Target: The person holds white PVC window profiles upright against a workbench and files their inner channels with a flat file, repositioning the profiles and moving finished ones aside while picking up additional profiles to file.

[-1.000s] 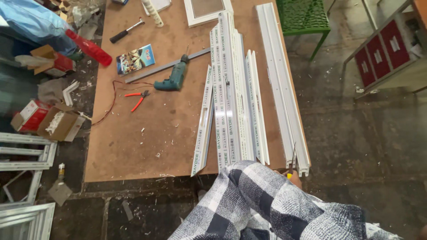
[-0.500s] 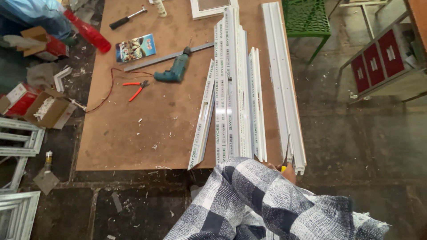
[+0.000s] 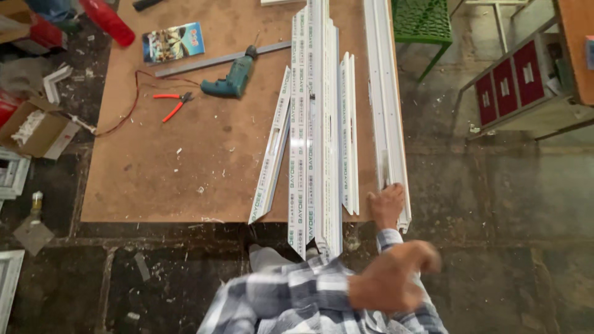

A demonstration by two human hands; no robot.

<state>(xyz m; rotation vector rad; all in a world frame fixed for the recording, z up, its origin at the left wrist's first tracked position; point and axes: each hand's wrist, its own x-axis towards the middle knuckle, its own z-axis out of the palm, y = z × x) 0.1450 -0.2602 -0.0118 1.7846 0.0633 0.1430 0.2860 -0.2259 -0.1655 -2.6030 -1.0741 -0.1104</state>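
Both hands now out — drill point(image 3: 230, 79), pliers point(image 3: 173, 104) well apart.

A brown board table point(image 3: 204, 167) carries the work. A long white frame profile point(image 3: 385, 93) lies along its right edge, its near end under the fingers of the left hand point(image 3: 387, 204). Just left of those fingers lies a bundle of white profiles point(image 3: 315, 124) jutting over the near edge. Well beyond the fingers to the left lie a green power drill point(image 3: 232, 79), red-handled pliers point(image 3: 173, 104), a grey metal bar point(image 3: 216, 59) and a coloured booklet point(image 3: 173, 42).
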